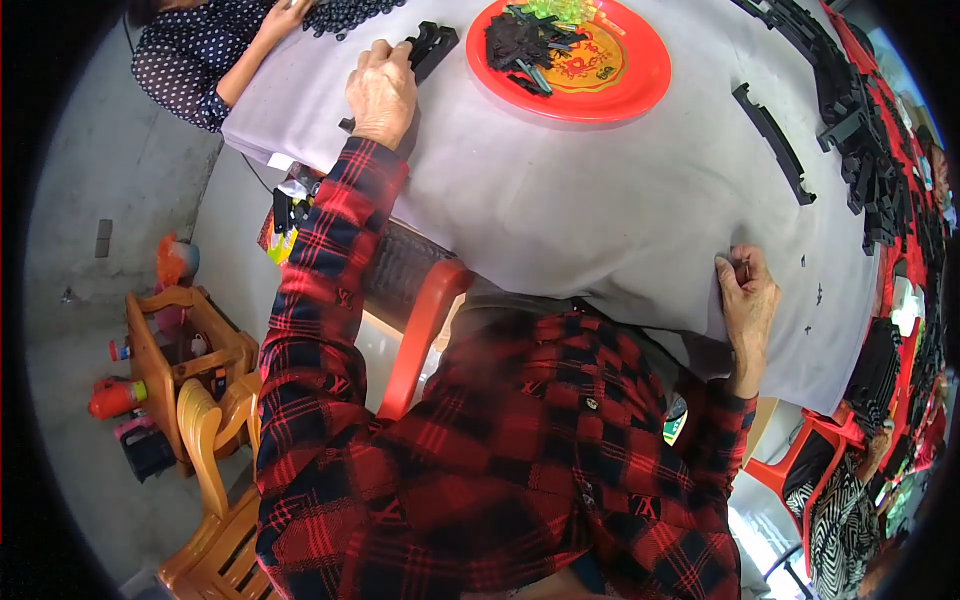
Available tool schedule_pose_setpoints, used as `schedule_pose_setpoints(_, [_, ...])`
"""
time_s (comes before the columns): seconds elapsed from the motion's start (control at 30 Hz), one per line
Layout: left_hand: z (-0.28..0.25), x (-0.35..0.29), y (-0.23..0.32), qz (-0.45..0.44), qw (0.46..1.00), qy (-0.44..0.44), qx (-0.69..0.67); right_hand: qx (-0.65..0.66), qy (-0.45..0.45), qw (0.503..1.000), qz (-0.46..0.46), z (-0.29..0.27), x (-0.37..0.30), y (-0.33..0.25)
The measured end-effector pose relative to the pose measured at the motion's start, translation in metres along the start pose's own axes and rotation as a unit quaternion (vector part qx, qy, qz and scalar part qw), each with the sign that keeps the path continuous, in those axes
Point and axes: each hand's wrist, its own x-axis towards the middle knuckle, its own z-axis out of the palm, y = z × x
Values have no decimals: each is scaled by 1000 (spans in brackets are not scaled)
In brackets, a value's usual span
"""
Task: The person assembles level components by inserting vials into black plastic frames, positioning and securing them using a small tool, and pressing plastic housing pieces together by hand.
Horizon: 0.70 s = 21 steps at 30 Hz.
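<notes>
My left hand [382, 95] is at the far left of the cloth-covered table, its fingers curled down over long black plastic parts [432, 52]. One end of a black part sticks out beside the wrist; the hand covers the rest. My right hand [750, 298] rests at the near right edge of the cloth, thumb and fingers drawn together. Whatever may be between those fingertips is too small to make out. A single long black plastic strip [775, 143] lies on the cloth beyond my right hand. Several tiny black bits [819, 294] are scattered right of it.
A red plate [640, 75] at the back holds small black pieces [520, 45] and yellow-green ones [560, 10]. Black parts [860, 150] are heaped along the right. Another person's arm [255, 60] reaches small round black pieces [345, 14] at the far left. A wooden chair [215, 480] stands left.
</notes>
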Motion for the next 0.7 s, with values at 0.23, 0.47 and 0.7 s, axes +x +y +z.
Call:
schedule_pose_setpoints(0.23, [7,-12,-13,-18,993,-81,79,38,10,999,34,4,3,16])
schedule_pose_setpoints(0.47, [21,-10,-31,-26,984,-135,110,-53,115,990,60,-42,44,30])
schedule_pose_setpoints(0.7, [6,-14,-8,-32,995,-78,46,-95,127,985,69,-61,131,84])
